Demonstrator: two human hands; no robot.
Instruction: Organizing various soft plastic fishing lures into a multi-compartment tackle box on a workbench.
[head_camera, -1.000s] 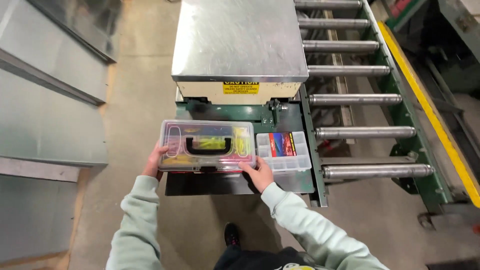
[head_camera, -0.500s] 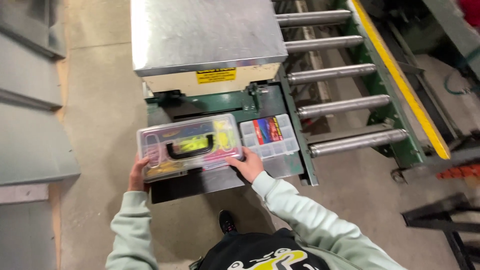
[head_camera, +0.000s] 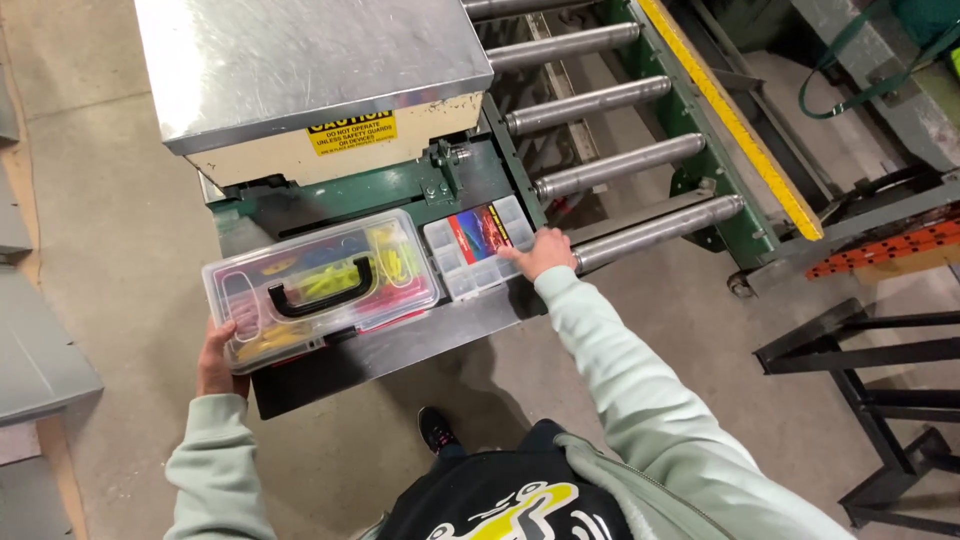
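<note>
The left hand (head_camera: 218, 362) is gripping the near-left corner of the clear plastic organiser case with a black carry handle (head_camera: 320, 286), which is lying on the green machine's steel shelf (head_camera: 420, 340). The right hand (head_camera: 541, 252), fingers loosely spread, is touching the smaller clear compartment box (head_camera: 478, 246) just right of that case. The case is looking light, rigid and smooth, so the handle or opposite edges are probably offering the surest hold.

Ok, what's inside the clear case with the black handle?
The clear case, held by the left hand, shows yellow, red and blue small parts through its lid. Exactly what they are is too blurred to tell, and the handle hides the middle.
</note>
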